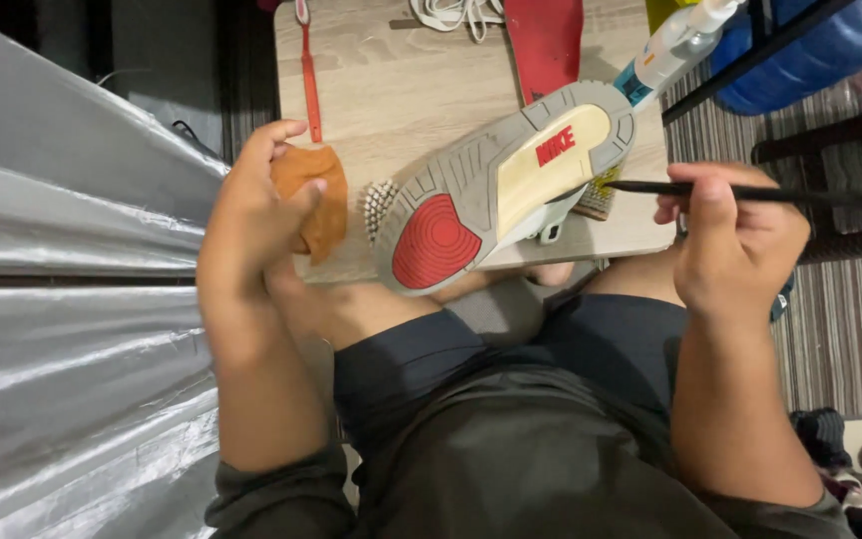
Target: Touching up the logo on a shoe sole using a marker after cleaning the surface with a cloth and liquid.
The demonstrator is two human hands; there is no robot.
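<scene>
Orange cloth [316,200] is pinched in our left hand [256,215], the fingers closed around it, just to the left of the sneaker [501,185]. The sneaker lies sole up on the small wooden table [391,90], with its grey outsole, red round patch and cream middle part facing us. Our right hand [735,240], to the right of the sneaker, is closed on a thin black stick-like tool [750,193]; its tip comes close to the heel side of the sole, but we cannot tell if it touches.

Behind the sneaker lie a red insole [546,40], white laces [456,12] and a red-handled brush [308,70]; a spray bottle [675,45] stands beyond its heel. A bristle brush [379,205] shows at its toe.

In our judgement, fine work in the sole grooves goes best with the shoe kept steady and the tool held low, near its tip, with light pressure.
</scene>
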